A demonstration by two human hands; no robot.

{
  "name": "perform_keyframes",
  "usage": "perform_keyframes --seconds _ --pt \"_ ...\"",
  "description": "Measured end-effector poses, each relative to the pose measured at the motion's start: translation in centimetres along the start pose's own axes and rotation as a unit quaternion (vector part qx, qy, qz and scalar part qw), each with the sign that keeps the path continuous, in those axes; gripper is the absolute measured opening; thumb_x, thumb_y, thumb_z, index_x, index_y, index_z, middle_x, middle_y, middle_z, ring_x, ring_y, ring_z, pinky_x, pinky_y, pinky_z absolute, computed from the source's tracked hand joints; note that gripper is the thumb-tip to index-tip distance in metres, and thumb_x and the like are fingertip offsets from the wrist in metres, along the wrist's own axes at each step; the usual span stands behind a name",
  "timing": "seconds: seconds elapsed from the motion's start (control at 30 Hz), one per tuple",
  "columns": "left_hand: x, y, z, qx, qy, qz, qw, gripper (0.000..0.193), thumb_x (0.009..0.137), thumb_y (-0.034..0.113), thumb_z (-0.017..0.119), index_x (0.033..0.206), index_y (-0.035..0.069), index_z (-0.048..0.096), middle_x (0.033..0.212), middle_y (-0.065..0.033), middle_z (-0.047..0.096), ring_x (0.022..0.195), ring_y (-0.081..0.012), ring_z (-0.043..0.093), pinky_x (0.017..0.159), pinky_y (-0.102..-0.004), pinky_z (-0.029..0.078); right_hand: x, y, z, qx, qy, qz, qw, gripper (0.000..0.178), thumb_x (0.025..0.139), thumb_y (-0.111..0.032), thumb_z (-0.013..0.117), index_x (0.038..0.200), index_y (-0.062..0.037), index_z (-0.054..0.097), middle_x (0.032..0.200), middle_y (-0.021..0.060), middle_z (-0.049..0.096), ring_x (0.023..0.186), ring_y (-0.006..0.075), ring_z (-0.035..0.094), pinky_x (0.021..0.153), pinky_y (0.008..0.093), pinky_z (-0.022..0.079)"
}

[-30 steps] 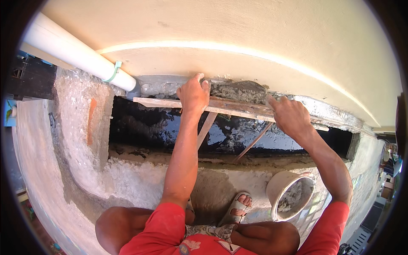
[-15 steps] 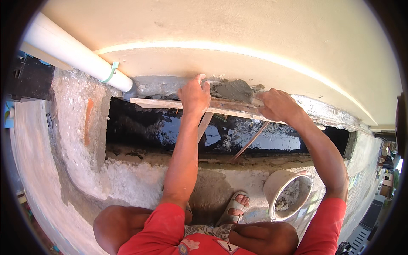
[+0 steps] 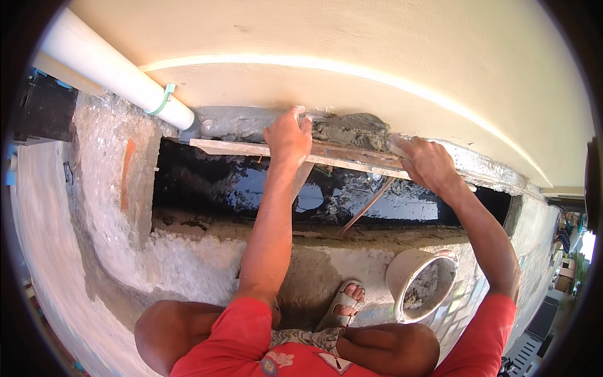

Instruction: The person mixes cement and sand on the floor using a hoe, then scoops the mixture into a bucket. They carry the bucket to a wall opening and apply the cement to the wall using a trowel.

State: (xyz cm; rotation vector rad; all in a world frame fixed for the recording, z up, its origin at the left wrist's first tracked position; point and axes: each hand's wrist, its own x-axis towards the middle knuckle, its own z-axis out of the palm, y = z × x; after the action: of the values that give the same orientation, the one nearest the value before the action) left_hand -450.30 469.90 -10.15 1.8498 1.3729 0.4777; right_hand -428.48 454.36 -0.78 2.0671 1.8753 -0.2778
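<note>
My left hand point(image 3: 289, 139) reaches over a long wooden board point(image 3: 229, 147) at the foot of the wall. Its fingers are bent toward the grey mortar ledge point(image 3: 226, 120); what lies under them is hidden. My right hand point(image 3: 430, 162) is closed at the board's right part, round what seems to be the handle of a trowel point(image 3: 367, 119). The blade is coated in wet grey mortar point(image 3: 352, 134) and tilts against the wall between my hands. Much of the handle is covered by my fingers.
Below the board an open drain channel point(image 3: 251, 188) holds dark, shiny water. Two thin wooden struts, one of them a stick point(image 3: 367, 206), slant across it. A bucket of mortar point(image 3: 411, 267) stands by my right knee. A white pipe point(image 3: 119, 69) comes down at the left.
My right hand has moved a little to the right along the board. The mortar-coated blade has shifted with it and tilted up. My left hand stays put.
</note>
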Motion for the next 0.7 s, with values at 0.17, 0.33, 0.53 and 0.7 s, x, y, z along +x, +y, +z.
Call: perform_keyframes --seconds 0.17,0.33,0.53,0.7 --pt "-0.4 0.8 0.1 -0.060 0.018 0.008 0.998 0.031 0.091 0.013 0.052 0.117 -0.001 0.057 0.108 -0.0193 0.063 0.098 -0.0294 0.062 0.086 -0.0380 0.047 -0.6 1.1 0.7 -0.032 -0.060 0.047 0.997 0.035 0.085 -0.008 0.052 0.120 -0.0133 0.053 0.084 0.0177 0.062 0.077 0.0348 0.066 0.067 0.0451 0.055" --pt "-0.9 1.5 2.5 -0.174 0.017 0.063 0.983 0.032 0.089 -0.004 0.042 0.119 -0.003 0.055 0.110 -0.0194 0.063 0.100 -0.0248 0.063 0.084 -0.0332 0.048 -0.9 3.4 4.5 -0.078 -0.058 0.031 0.995 0.038 0.084 -0.007 0.052 0.122 -0.0116 0.052 0.084 0.0176 0.062 0.073 0.0342 0.066 0.066 0.0433 0.056" --pt "-2.0 3.3 4.1 -0.218 -0.026 0.104 0.970 0.033 0.088 -0.009 0.043 0.120 -0.005 0.052 0.110 -0.0189 0.062 0.097 -0.0218 0.065 0.081 -0.0283 0.049 -2.5 1.9 4.1 -0.018 -0.055 0.071 0.996 0.039 0.083 -0.005 0.053 0.121 -0.0102 0.053 0.082 0.0172 0.064 0.074 0.0327 0.067 0.064 0.0417 0.056" --pt "-3.0 4.5 5.5 -0.273 -0.070 0.066 0.957 0.033 0.087 -0.005 0.052 0.120 -0.004 0.053 0.097 -0.0123 0.065 0.080 -0.0130 0.062 0.072 -0.0267 0.049 -7.3 2.8 1.3 0.076 0.023 0.095 0.992 0.041 0.083 -0.011 0.056 0.123 -0.0102 0.052 0.082 0.0187 0.065 0.077 0.0336 0.067 0.068 0.0435 0.055"
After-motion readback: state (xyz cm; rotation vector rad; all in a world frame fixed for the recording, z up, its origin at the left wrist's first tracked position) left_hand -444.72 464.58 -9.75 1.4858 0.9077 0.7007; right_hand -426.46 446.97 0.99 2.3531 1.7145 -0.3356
